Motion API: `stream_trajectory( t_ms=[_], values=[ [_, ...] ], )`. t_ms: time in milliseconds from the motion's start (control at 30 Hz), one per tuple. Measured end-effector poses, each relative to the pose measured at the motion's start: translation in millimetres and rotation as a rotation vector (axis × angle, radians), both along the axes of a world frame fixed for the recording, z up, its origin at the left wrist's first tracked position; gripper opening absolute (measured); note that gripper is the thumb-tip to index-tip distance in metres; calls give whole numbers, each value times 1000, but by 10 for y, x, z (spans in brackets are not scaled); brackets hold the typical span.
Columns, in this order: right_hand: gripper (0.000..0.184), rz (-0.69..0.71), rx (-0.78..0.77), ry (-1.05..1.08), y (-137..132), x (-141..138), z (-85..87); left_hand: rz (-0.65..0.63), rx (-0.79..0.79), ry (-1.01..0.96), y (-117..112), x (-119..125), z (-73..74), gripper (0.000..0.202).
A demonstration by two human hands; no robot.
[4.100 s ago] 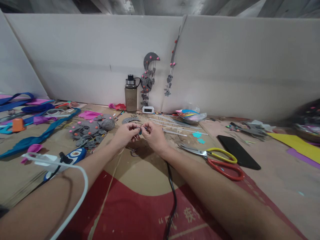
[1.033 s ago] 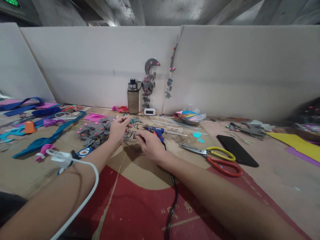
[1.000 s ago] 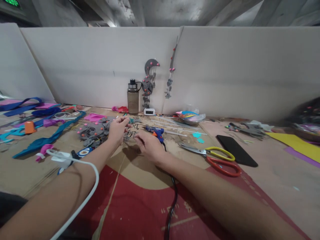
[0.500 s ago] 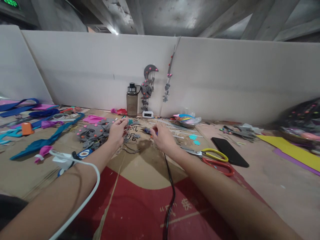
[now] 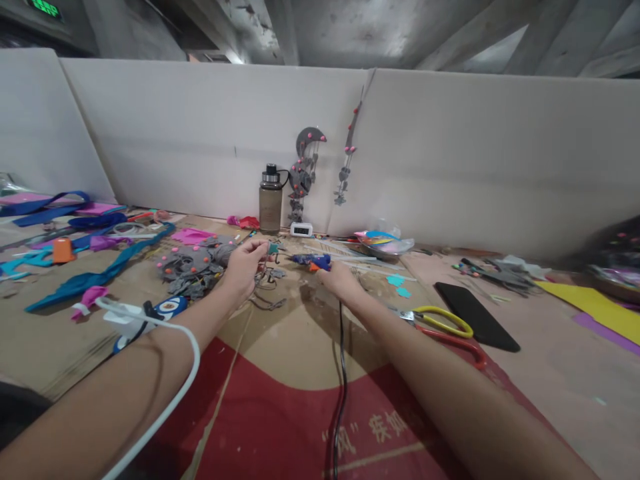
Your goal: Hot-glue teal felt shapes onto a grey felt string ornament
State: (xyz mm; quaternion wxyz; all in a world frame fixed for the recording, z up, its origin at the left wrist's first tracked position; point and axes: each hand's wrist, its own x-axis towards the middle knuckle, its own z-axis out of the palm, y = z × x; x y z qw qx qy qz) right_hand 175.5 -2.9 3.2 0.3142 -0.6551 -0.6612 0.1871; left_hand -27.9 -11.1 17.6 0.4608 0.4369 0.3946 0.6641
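Observation:
My right hand (image 5: 339,279) is closed round a blue hot glue gun (image 5: 311,260) with an orange trigger, its nozzle pointing left. A black cord (image 5: 343,373) runs down from it. Between the fingertips of my left hand (image 5: 246,265) is a small teal piece (image 5: 273,248), close to the nozzle; I cannot tell whether they touch. Grey strings (image 5: 270,303) lie below that hand on the cardboard. Left of it sits a pile of grey felt pieces (image 5: 187,263) with pink and orange dots.
Scissors (image 5: 445,320) with yellow and red handles lie right of my right arm, beside a black phone (image 5: 475,317). A bottle (image 5: 271,203) and a small clock (image 5: 301,230) stand by the white partition. Blue ribbons (image 5: 105,273) spread at left; a dish (image 5: 385,245) sits behind.
The glue gun in my right hand now shows clearly, pointed toward the teal piece in my left hand. The whole view has shifted slightly, so most things appear further right.

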Motion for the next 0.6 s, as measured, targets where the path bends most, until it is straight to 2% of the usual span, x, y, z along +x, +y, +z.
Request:
stream_trajectory(
  t_ms=[100,167,200,333,400,500,600],
  values=[
    [24,-64,136,169,-45,-56,82,13,-44,-41,15,-19,-14,26],
    [27,-60,302,407,-96,-120,103,28,-69,-57,23,-27,-15,24],
    [27,-30,328,529,-118,-154,99,38,-81,-62,26,-29,-12,24],
    [32,152,177,877,-185,-287,33,40,-106,-107,22,-27,8,21],
    [34,205,160,986,-230,-341,20,18,-110,-144,17,-28,20,19],
    [32,243,170,1071,-318,-390,51,-5,-129,-185,17,-37,27,14],
    [33,280,150,1056,-386,-400,83,-13,-144,-206,33,-50,15,10]
  ],
)
